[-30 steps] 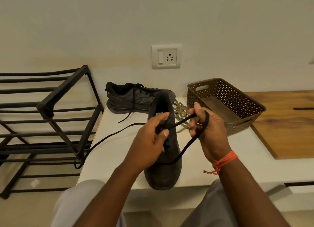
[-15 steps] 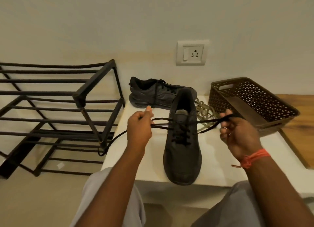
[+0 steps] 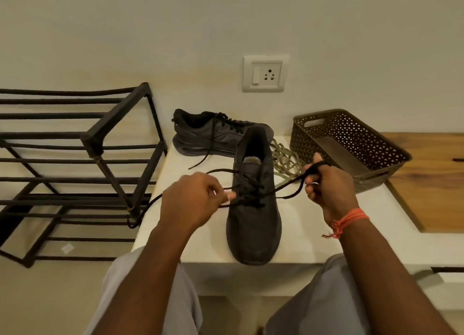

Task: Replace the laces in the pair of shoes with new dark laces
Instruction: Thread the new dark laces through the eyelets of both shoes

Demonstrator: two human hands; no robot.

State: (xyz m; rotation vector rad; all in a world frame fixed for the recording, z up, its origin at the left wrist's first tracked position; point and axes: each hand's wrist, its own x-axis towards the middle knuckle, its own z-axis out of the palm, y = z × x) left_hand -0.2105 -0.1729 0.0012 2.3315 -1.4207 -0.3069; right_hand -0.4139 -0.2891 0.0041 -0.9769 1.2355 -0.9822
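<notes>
1. A white table stands against the wall.
2. A dark shoe sits on the table. Its toe points to the near edge and sticks out a little over it.
3. Another dark shoe sits at the back of the table, turned sideways. One dark lace end hangs down from it onto the table.
4. A heap of old pale laces lies between the near shoe and a brown basket.
5. The basket sits at the back right of the table. It has small holes in its walls.
6. A wooden top lies just beside the table on the right.
</notes>
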